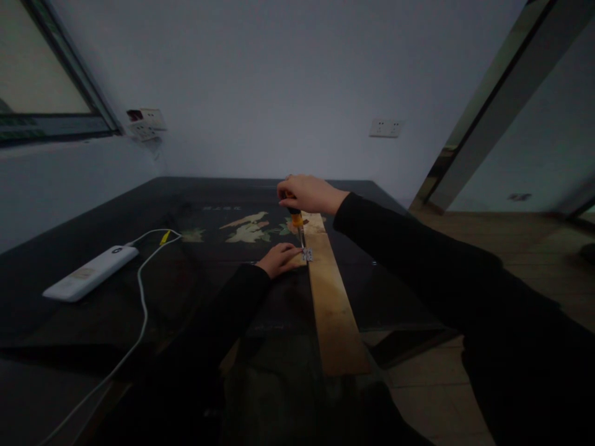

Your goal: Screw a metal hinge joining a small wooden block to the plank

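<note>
My right hand is wrapped around the black and yellow handle of a screwdriver. The screwdriver's shaft points down, its tip at a small silver metal hinge. That hinge lies across the left edge of a long, light wooden board. My left hand is low on the table with its fingers reaching to the hinge. Under and beside those fingers is a small wooden piece, which they hold against the board's left side. Any screw at the tip is too small to make out.
The dark table has a printed flower and bird pattern. At the left lies a white power strip with a white cable running off the front edge. The board's near end overhangs the table. Wall sockets are behind.
</note>
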Tool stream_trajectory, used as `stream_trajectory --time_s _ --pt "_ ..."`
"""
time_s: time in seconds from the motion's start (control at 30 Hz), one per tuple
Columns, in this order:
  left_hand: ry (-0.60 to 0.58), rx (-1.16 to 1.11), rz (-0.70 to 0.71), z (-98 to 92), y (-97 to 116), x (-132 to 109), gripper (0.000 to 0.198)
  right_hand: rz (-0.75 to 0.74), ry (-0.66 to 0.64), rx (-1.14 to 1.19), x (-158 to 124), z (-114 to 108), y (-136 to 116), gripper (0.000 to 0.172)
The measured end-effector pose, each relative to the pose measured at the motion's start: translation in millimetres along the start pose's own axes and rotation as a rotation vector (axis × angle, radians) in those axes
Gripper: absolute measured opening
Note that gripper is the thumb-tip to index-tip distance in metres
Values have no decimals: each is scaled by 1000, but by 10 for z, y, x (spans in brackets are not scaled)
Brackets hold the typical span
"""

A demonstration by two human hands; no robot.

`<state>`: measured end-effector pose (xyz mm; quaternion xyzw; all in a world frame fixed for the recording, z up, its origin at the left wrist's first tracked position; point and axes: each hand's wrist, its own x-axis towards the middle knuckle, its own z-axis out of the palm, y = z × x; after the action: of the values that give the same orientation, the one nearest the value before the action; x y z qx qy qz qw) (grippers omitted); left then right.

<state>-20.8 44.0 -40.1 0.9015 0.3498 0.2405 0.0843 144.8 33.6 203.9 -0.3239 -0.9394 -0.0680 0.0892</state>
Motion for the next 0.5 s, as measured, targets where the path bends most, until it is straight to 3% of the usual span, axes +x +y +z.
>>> stream_trajectory --time_s 0.17,0.33,0.5 --pt "-2 -16 -7 -5 4 -2 52 -48 -173 74 17 -129 -11 40" --pt "-20 -11 -10 -29 44 -6 51 -37 -34 -12 -10 -62 -78 28" --pt "-36 -9 -1 -54 63 1 52 -21 16 -138 -59 -6 -184 35"
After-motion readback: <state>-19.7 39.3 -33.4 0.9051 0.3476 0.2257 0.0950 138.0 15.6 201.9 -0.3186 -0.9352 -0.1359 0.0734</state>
